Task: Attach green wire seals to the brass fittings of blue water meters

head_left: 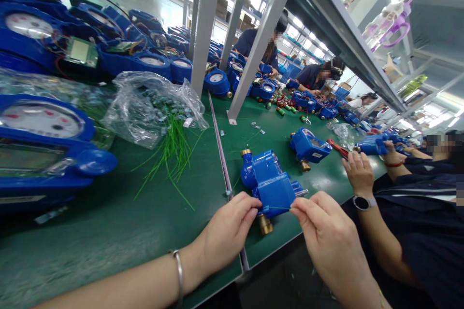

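Observation:
A blue water meter point(273, 188) with brass threaded ends lies on the green bench in front of me. A thin green wire point(279, 208) runs taut along its near side. My right hand point(326, 231) pinches the wire's right end at the meter's lower right. At the lower left of the meter, by the brass end, my left hand point(232, 227) is closed in a pinch; what sits between its fingertips is too small to make out. A bundle of green wires point(176, 142) with small pale tags spills from a clear plastic bag point(136, 106) at left.
A large blue meter point(43, 149) stands close at left, with many meters piled behind. Another blue meter point(309, 146) lies beyond mine. Grey shelf posts point(206, 24) rise from the bench. A co-worker's hand point(358, 174) with a watch is close at right. Other people sit farther along.

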`<action>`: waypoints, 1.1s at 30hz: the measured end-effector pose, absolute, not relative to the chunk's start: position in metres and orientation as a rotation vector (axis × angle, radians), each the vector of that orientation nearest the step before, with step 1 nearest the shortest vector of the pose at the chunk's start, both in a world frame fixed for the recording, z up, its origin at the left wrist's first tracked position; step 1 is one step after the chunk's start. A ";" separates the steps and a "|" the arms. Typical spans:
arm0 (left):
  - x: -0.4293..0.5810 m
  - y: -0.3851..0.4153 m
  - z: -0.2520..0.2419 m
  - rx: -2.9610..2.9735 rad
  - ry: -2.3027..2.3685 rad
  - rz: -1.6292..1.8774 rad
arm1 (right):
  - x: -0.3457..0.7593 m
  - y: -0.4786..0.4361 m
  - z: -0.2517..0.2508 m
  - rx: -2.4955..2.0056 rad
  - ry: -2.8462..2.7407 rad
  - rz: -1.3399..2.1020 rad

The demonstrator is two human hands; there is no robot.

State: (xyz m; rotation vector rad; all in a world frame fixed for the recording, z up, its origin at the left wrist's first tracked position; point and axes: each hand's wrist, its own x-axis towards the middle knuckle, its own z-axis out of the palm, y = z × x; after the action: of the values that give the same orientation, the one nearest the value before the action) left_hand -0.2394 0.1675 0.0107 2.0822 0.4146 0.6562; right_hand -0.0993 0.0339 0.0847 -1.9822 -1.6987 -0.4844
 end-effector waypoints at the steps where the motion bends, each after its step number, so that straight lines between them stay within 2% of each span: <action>1: -0.239 0.167 0.011 2.083 0.416 0.656 | -0.100 0.034 0.085 -1.981 -1.704 -0.484; 15: -0.238 0.167 0.013 2.125 0.445 0.681 | -0.103 0.048 0.069 -2.079 -1.727 -0.377; 20: -0.241 0.173 0.021 2.326 0.503 0.509 | -0.115 0.051 0.059 -2.113 -1.719 -0.410; 23: -0.251 0.171 0.034 2.581 0.569 0.349 | -0.111 0.041 0.056 -2.038 -1.603 -0.244; 26: -0.265 0.162 0.057 2.767 0.428 0.228 | -0.102 0.023 0.045 -1.964 -1.410 -0.043; 30: -0.277 0.153 0.098 2.680 0.160 0.141 | -0.099 0.003 0.013 -1.755 -1.052 0.244; 33: -0.278 0.159 0.110 2.451 -0.011 0.142 | -0.107 -0.002 -0.008 -1.473 -0.790 0.455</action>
State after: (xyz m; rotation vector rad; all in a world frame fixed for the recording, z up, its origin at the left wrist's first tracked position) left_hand -0.2779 0.1594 0.1096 2.4508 -0.0112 0.1417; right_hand -0.1066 -0.0015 -0.0078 -1.4733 -0.7899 0.4553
